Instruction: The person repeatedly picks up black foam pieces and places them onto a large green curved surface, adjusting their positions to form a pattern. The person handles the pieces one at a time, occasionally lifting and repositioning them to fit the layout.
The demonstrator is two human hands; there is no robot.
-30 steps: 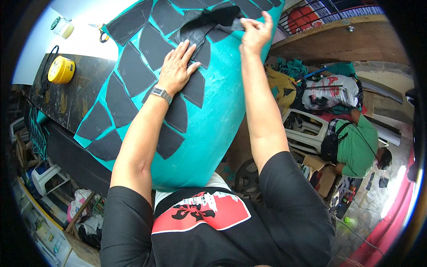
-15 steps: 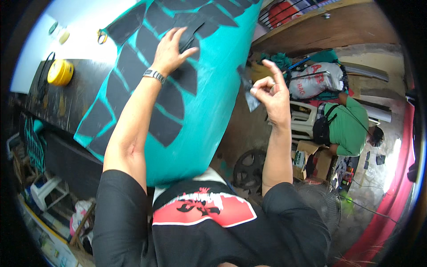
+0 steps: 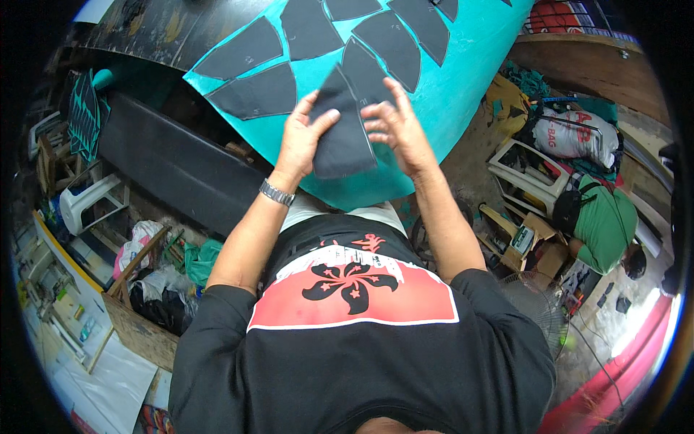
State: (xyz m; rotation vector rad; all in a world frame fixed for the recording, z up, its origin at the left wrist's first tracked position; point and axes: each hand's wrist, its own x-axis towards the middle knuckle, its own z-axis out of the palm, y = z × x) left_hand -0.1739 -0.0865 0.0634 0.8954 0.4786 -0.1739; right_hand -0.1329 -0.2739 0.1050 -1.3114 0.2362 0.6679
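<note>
My left hand (image 3: 298, 143) grips a black cut-out panel (image 3: 343, 148), with its thumb on top near the left edge. The panel looks like leather or foam sheet, tapers toward its far end and is held over the near part of a teal sheet (image 3: 463, 94). Beside the panel's right edge is my right hand (image 3: 406, 139), its fingers apart and slightly curled, holding nothing that shows. Several black panels lie on the teal sheet with narrow teal gaps between them, among them a large black panel (image 3: 390, 47) just beyond my hands.
The teal sheet lies over a dark worktable (image 3: 155, 32). Left are a long black padded bench (image 3: 173, 155) and a white plastic stool (image 3: 90, 202). To the right, a co-worker in a green shirt (image 3: 607, 224) bends near a white chair (image 3: 528, 173), a cardboard box (image 3: 538, 249) and a fan (image 3: 538, 296).
My left hand has come back from the panels on the sheet and now holds one close to me. My right hand has moved left beside it; the small dark scrap at its fingers no longer shows.
</note>
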